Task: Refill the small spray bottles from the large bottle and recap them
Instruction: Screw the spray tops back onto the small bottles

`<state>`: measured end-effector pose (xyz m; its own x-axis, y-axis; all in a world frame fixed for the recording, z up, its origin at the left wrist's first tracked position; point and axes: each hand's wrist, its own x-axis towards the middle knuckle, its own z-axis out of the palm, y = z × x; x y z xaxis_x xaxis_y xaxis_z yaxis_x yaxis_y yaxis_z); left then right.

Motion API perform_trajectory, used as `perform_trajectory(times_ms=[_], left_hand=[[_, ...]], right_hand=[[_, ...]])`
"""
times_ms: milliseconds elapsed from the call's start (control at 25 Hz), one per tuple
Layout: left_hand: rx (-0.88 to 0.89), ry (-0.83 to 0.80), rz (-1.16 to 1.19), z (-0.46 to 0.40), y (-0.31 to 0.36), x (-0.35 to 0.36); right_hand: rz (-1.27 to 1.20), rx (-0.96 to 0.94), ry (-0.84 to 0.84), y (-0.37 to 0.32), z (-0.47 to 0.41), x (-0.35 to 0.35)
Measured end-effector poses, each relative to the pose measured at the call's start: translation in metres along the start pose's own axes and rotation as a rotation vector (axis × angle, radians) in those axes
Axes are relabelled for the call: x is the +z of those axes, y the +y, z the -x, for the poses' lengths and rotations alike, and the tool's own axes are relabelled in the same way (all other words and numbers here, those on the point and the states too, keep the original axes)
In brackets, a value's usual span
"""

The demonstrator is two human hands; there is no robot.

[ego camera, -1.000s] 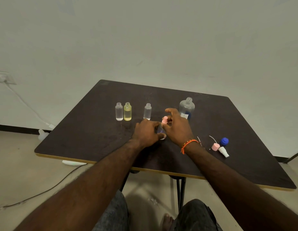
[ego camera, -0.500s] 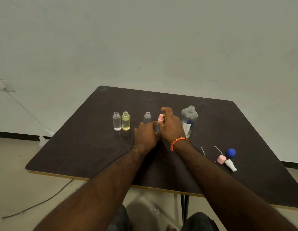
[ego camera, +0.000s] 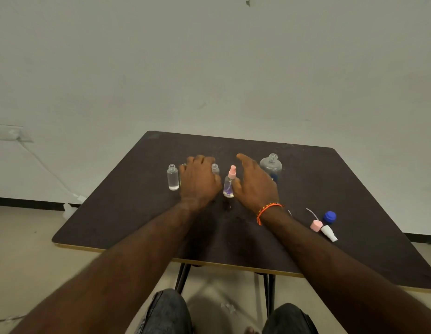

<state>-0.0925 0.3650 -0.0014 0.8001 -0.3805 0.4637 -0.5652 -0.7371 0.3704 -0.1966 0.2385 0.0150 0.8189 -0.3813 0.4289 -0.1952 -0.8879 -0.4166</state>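
1. A dark counter (ego camera: 330,179) is being seen against a pale wall (ego camera: 209,68), with a beige floor (ego camera: 29,249) below.
2. A capped spray bottle (ego camera: 229,183) is standing upright between the hands, its long axis vertical and its pink cap pointing up.
3. The left hand (ego camera: 200,180) is being held with fingers relaxed, gripping nothing, partly hiding open small bottles (ego camera: 173,177).
4. The right hand (ego camera: 254,182) is being held open, just beside the spray bottle; the large bottle (ego camera: 270,165) is standing behind it.
5. Loose caps (ego camera: 324,225) are lying to its right.

hidden: 2 small bottles (ego camera: 215,169) mostly behind left hand (ego camera: 200,182) | big bottle (ego camera: 270,165) base behind right hand (ego camera: 254,183)
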Motion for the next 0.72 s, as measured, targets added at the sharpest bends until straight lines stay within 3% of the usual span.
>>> perform_trajectory(times_ms=[120,320,720], left_hand=[[0.038,-0.177,-0.011,-0.025,-0.001,-0.011],[0.147,-0.493,-0.237,-0.052,0.003,0.003],[0.146,-0.507,-0.239,-0.051,-0.008,-0.003]], right_hand=[[0.102,-0.023,-0.022,-0.004,0.013,-0.012],[0.211,0.000,-0.119,0.011,0.023,-0.007],[0.297,0.015,-0.146,0.033,0.045,-0.001]])
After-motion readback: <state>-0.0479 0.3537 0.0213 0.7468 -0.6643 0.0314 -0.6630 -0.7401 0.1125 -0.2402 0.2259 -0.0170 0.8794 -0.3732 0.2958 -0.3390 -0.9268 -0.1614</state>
